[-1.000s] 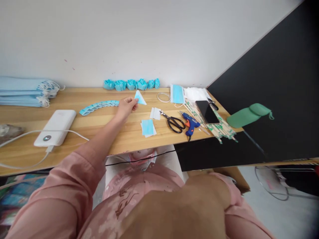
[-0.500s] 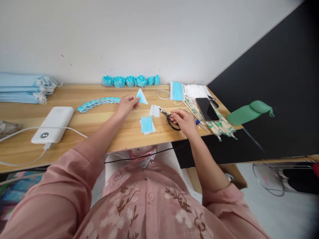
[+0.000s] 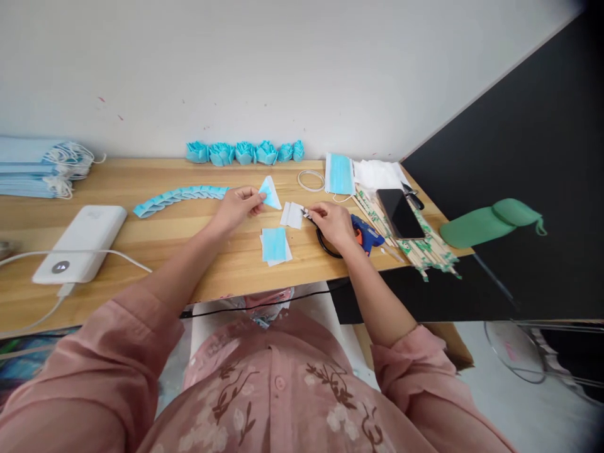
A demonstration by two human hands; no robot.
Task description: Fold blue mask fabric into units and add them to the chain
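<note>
My left hand (image 3: 244, 206) pinches a small folded triangle (image 3: 270, 192) of blue and white mask fabric, held just above the table. My right hand (image 3: 333, 221) is closed over the middle of a pair of scissors (image 3: 326, 246). Its fingertips are by the blades, and the hand hides most of the pivot; the black handle loop shows below. Beside the blade tips lie small white squares (image 3: 292, 216). Nearer to me is a little stack of blue and white squares (image 3: 274, 245). A curved row of folded blue pieces (image 3: 177, 197) runs left from my left hand.
Several blue fabric flowers (image 3: 244, 153) line the wall. At right are a blue glue gun (image 3: 369, 234), a face mask (image 3: 340, 174), a phone (image 3: 400, 214), wrapped sticks (image 3: 433, 258) and a green bottle (image 3: 486, 224). A power bank (image 3: 82, 242) and stacked masks (image 3: 33, 168) sit left.
My right hand has shifted left along the scissors toward the blades, uncovering more of the glue gun. My left hand keeps its pinch on the triangle. The camera view has shifted slightly.
</note>
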